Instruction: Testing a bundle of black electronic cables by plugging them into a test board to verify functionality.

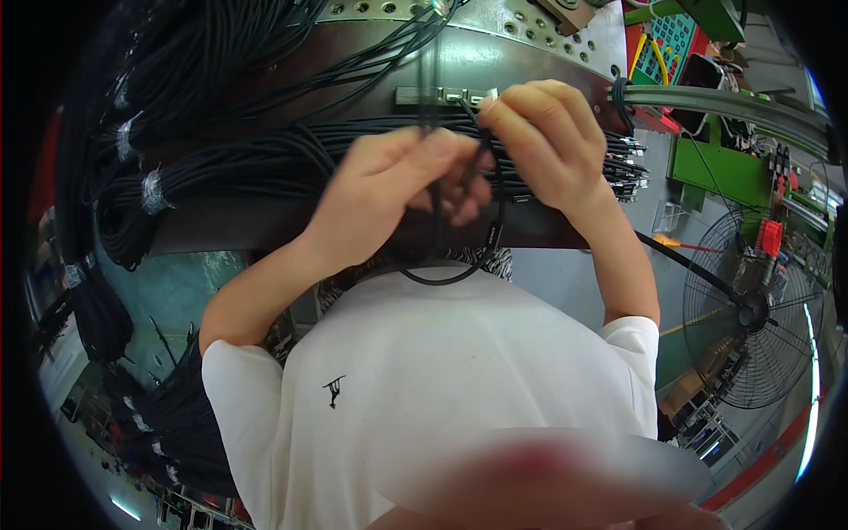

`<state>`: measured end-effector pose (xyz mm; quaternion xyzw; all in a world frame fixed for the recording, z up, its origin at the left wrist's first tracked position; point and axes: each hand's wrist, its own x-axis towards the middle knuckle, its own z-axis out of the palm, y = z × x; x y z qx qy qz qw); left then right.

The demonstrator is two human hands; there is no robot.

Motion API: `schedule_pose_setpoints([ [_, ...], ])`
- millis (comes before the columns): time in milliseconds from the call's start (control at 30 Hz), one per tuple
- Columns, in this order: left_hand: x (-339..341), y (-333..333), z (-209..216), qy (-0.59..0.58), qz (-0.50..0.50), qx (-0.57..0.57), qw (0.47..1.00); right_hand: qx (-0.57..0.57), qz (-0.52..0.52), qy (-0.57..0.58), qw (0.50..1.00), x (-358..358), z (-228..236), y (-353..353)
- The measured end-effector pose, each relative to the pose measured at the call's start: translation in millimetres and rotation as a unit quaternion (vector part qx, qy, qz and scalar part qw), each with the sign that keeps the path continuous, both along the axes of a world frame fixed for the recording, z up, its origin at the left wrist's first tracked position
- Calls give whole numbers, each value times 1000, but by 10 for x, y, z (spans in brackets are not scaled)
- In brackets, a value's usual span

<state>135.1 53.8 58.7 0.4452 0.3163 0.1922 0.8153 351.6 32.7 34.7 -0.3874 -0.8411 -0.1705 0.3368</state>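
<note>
A black cable (452,281) hangs in a loop between my two hands, its lower bend in front of my white shirt. My left hand (384,181) is closed round the cable, its fingers slightly blurred. On the right, my right hand (552,146) pinches the cable between thumb and forefinger, beside a small metal fixture (446,95) on the dark bench. The cable end at my right fingertips is hidden. Under and behind both hands lies a bundle of black cables (291,146) with metal ends (629,168) at its right.
Thick coils of black cable (199,53), bound with clear ties, fill the left side. A perforated metal plate (495,19) lies at the far edge. A curved metal rail (724,102) extends right. A floor fan (753,311) and a green machine part (720,168) stand at the right.
</note>
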Motion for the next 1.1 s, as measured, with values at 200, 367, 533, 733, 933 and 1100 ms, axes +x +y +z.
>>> schedule_pose_setpoints([
  [200, -362, 167, 375, -159, -96, 4, 983, -148, -45, 40, 987, 107, -124, -84],
  [367, -149, -69, 33, -78, -137, -135, 978, -169, -24, -84, 982, 104, 11, -25],
  [533, -101, -87, -38, -78, -144, -147, 975, -144, 5, -72, 987, 112, -64, 23],
  [733, -84, -70, -76, -69, -151, -137, 976, -139, 20, -55, 989, 88, -60, 75],
  [933, -54, -75, -97, -67, -152, -148, 975, -183, -13, -114, 976, 109, -13, 69],
  [1100, -63, -55, -96, -73, -148, -150, 975, -159, 19, -45, 986, 131, -57, 47],
])
